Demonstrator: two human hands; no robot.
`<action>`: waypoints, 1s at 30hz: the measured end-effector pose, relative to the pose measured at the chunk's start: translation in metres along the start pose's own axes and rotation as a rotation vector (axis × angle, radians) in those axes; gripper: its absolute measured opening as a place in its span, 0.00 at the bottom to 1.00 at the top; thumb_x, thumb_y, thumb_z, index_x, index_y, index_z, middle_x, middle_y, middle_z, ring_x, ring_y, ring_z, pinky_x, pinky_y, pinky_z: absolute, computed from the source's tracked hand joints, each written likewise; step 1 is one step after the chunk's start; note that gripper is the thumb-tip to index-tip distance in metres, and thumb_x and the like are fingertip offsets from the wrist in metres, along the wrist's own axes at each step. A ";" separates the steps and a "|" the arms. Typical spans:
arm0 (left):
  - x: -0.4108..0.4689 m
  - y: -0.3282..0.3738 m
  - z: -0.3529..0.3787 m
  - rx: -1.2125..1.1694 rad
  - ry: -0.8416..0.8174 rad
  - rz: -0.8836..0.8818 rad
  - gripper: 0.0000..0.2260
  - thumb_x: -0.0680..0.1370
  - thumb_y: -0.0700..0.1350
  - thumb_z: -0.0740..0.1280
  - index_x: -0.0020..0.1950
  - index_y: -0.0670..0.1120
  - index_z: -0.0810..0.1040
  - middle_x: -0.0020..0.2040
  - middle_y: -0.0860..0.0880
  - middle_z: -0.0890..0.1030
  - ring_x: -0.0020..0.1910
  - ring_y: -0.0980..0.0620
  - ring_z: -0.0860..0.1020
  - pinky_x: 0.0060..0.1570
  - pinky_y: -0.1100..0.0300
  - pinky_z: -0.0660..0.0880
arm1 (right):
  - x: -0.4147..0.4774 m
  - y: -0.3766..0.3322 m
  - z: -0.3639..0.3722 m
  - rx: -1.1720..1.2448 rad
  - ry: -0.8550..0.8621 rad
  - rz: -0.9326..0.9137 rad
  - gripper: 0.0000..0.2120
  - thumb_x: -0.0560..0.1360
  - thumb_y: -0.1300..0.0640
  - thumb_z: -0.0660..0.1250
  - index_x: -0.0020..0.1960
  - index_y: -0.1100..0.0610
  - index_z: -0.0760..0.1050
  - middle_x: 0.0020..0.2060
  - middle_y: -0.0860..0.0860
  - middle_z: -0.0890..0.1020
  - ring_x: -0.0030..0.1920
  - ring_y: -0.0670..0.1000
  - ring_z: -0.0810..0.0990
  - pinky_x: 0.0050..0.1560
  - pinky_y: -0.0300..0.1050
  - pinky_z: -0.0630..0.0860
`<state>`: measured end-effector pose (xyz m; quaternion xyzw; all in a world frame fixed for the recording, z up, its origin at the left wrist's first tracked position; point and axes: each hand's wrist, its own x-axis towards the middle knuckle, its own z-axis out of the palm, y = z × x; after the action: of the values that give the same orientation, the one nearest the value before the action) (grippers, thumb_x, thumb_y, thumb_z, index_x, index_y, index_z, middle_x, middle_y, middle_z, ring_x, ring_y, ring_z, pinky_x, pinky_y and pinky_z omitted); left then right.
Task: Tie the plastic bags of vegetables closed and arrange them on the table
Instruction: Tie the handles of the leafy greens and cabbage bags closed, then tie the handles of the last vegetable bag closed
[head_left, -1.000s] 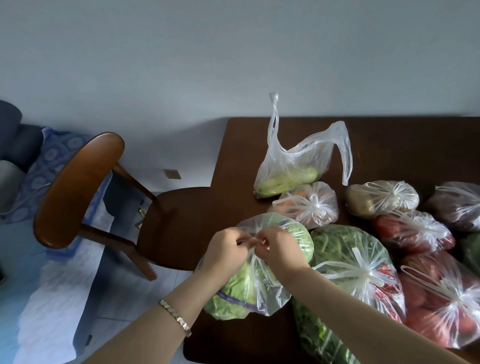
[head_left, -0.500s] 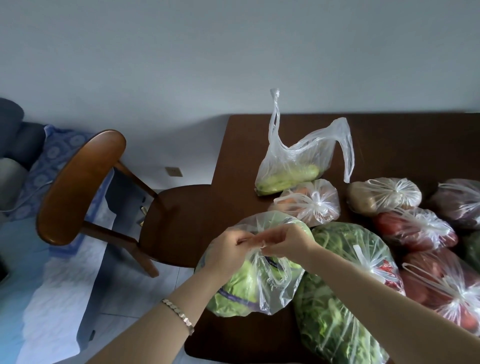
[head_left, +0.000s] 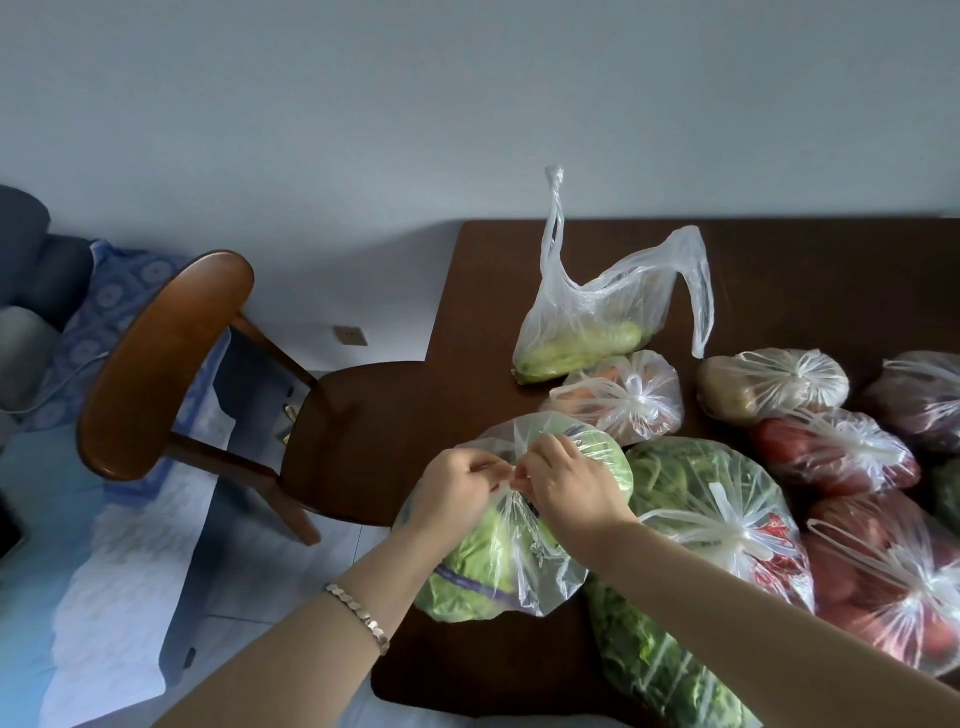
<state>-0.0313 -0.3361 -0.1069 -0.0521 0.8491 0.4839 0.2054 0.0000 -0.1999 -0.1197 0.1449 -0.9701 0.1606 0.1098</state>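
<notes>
Cabbage bag (head_left: 493, 571) handles — in left grip (head_left: 454, 491), right grip (head_left: 571, 486)

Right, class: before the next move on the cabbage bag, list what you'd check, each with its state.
1. Left hand and right hand pinch the handles of the cabbage bag: ok.
2. Knot finished: cannot tell, the hands hide it.
3. That bag well clear of the table edge: not ok, right beside it.
4. Cucumber bag tied: not ok, handles loose.
5. Leafy greens bag tied: ok.
</notes>
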 end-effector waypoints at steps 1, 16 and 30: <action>0.000 -0.001 -0.001 0.034 0.025 0.030 0.06 0.75 0.42 0.68 0.45 0.42 0.84 0.34 0.52 0.80 0.35 0.56 0.75 0.42 0.61 0.70 | -0.002 0.000 0.000 -0.016 0.004 -0.009 0.08 0.67 0.51 0.68 0.33 0.54 0.75 0.30 0.48 0.76 0.28 0.48 0.76 0.18 0.37 0.67; 0.041 0.045 0.000 0.356 0.032 0.074 0.10 0.76 0.43 0.63 0.56 0.48 0.76 0.57 0.46 0.77 0.51 0.50 0.77 0.50 0.59 0.73 | 0.008 0.047 -0.053 0.394 -0.265 0.328 0.07 0.75 0.55 0.64 0.48 0.56 0.79 0.42 0.48 0.79 0.41 0.48 0.78 0.44 0.42 0.77; 0.100 0.178 0.043 0.125 0.334 0.348 0.14 0.81 0.49 0.53 0.51 0.42 0.72 0.45 0.48 0.77 0.46 0.47 0.77 0.43 0.58 0.69 | 0.098 0.183 -0.078 0.105 -0.262 1.001 0.16 0.78 0.51 0.56 0.59 0.61 0.70 0.60 0.59 0.72 0.60 0.59 0.70 0.61 0.54 0.70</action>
<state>-0.1606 -0.1949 -0.0239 0.0285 0.8957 0.4432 -0.0212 -0.1363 -0.0315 -0.0733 -0.3125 -0.9169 0.2223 -0.1104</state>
